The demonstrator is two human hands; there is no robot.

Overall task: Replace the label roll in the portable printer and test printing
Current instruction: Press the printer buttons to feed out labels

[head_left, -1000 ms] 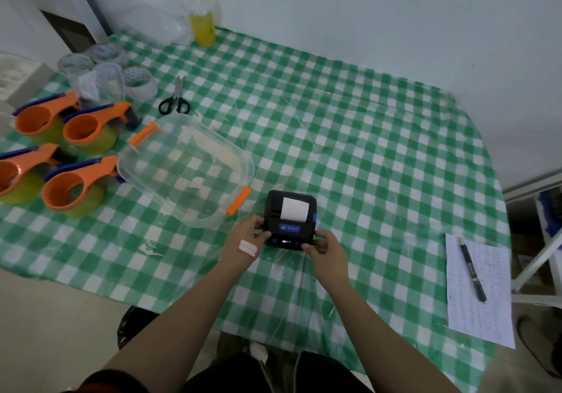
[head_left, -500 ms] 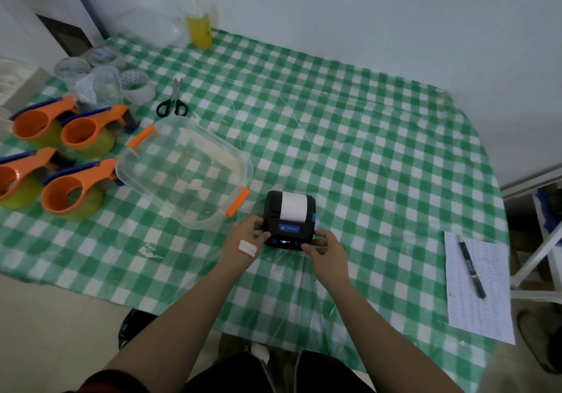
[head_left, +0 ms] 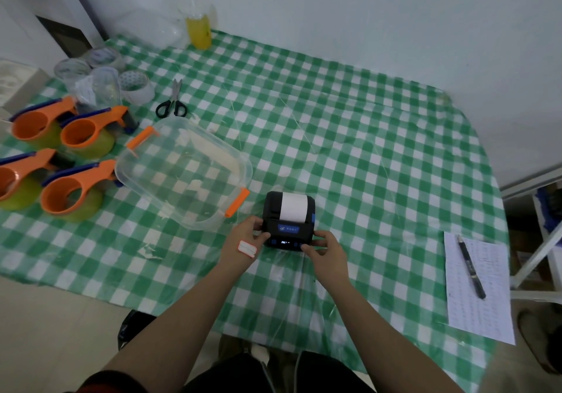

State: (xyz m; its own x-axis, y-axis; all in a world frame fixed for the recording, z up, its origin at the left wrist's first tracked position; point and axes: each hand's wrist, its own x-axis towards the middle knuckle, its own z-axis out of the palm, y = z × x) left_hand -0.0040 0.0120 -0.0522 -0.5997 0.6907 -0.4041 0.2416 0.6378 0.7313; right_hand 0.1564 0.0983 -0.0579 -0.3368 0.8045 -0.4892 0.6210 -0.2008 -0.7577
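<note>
From the head camera, the portable printer (head_left: 289,220) sits on the green-checked tabletop (head_left: 365,155), just right of a clear plastic bin (head_left: 182,173) with orange latches. White label paper (head_left: 293,207) curls out over its top. The left hand (head_left: 244,240) closes its grip on the printer's left side, a small white sticker (head_left: 247,248) on its back. The right hand (head_left: 327,255) grips the front right corner, thumb at the lit control panel. At right lies a pen (head_left: 471,266) on a sheet of paper (head_left: 479,295).

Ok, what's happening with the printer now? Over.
Left hand and right hand gripping printer. White paper showing on top. Nothing in the way.
</note>
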